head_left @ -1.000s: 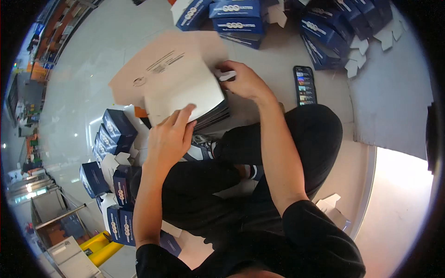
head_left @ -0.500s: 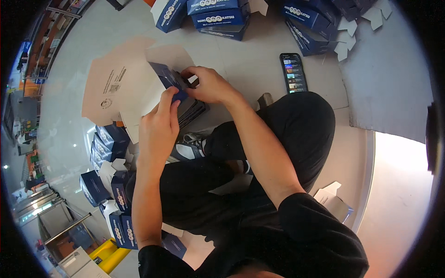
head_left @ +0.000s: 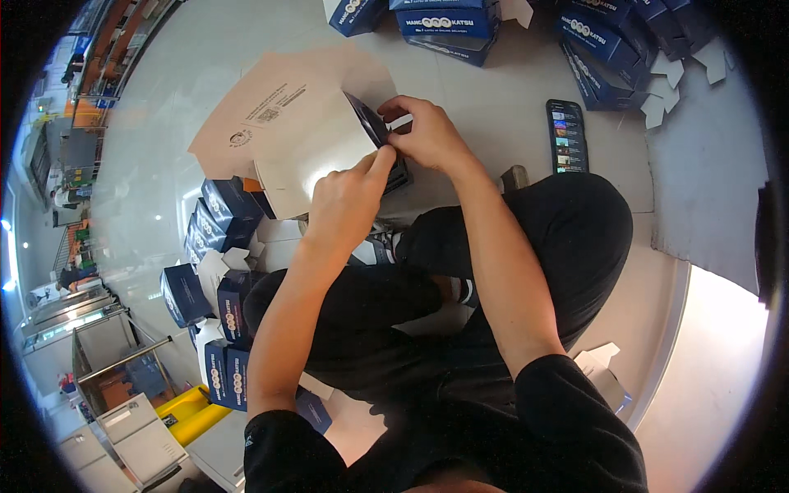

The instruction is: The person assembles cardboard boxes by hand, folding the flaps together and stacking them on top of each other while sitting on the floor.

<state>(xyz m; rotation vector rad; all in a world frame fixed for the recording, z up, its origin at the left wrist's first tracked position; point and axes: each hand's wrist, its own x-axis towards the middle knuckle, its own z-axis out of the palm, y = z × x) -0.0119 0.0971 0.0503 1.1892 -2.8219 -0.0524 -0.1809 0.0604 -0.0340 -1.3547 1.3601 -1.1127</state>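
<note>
A partly folded cardboard carton (head_left: 308, 148) spreads out in front of me, its pale inner face up and a dark blue panel standing at its right edge. My left hand (head_left: 349, 197) grips that edge near the panel's lower end, thumb pressed close to the fold. On the panel's far side, my right hand (head_left: 427, 135) has curled fingers pinching the card. Both hands nearly meet at the panel. Under them, part of a dark stack (head_left: 399, 177) shows beside my shoe; its lower portion is hidden.
Folded blue boxes (head_left: 226, 205) are piled at my left, with more boxes (head_left: 448, 25) ahead and others (head_left: 604, 49) at the far right. A phone (head_left: 568, 137) with a lit screen lies on the floor beyond my right knee. A grey sheet (head_left: 699, 164) covers the right side.
The whole scene has shifted right and up in the picture as the view turned. The blue panel shows narrower now, and my left fingers have closed down on its near end.
</note>
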